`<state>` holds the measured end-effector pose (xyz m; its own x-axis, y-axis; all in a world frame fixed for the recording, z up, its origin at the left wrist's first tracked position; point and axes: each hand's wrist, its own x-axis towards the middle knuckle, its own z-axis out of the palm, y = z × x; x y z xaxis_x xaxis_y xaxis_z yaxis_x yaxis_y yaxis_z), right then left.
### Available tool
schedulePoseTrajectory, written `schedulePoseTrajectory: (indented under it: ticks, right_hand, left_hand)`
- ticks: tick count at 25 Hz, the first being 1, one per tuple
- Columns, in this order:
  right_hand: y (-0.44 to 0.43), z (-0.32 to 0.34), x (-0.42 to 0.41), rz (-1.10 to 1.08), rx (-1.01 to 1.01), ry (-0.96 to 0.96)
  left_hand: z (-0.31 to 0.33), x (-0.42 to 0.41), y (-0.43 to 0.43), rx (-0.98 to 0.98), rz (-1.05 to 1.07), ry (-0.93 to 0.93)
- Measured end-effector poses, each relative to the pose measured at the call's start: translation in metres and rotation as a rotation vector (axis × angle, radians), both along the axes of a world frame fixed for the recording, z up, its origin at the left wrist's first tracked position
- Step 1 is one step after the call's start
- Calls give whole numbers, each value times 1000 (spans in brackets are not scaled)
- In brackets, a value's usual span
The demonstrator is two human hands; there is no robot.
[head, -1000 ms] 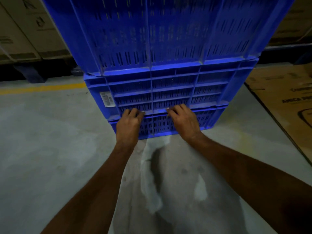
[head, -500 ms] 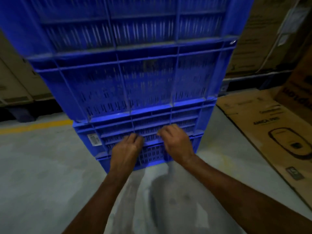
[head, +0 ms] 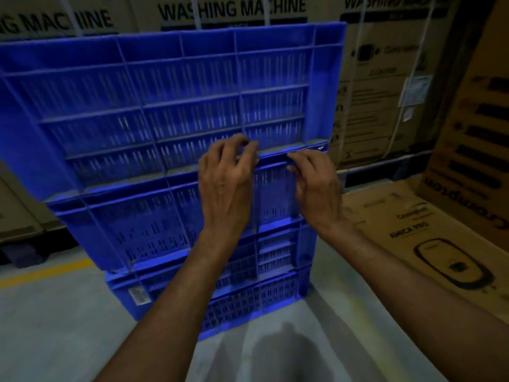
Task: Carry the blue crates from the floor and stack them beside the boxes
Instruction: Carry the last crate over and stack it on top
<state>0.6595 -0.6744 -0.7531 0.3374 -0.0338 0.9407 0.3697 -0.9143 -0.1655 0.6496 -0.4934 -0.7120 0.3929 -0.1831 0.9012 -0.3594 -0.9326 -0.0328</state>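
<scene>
Stack of blue crates fills centre and left of frame, standing on the grey concrete floor. Three tiers visible: top crate largest in view, middle crate below it, bottom crate on the floor with a small white label at its lower left corner.

Left hand at frame centre, fingers curled over the ledge where top crate meets middle crate; looks like contact at the fingertips, not a full grip. Right hand just right of it, fingers bent and partly spread, tips at the same ledge near the stack's right corner. Neither hand closed around anything.

Cardboard boxes printed "WASHING MACHINE" line the top of frame behind the stack. Flattened cardboard sheet lies on the floor at right. Yellow floor line at lower left.
</scene>
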Motion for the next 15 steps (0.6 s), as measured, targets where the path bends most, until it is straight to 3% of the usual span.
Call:
schedulePoseTrajectory:
  ticks: [3,9,15]
  right_hand:
    - [-2,18,3,2,7,-51]
    - [-10,33,23,-58,-229,-152]
    - [-5,33,23,-180,-231,-231]
  left_hand:
    - [0,7,8,6,-3,49]
    - [2,10,7,-18,-35,80]
    - [5,9,3,1,-27,17]
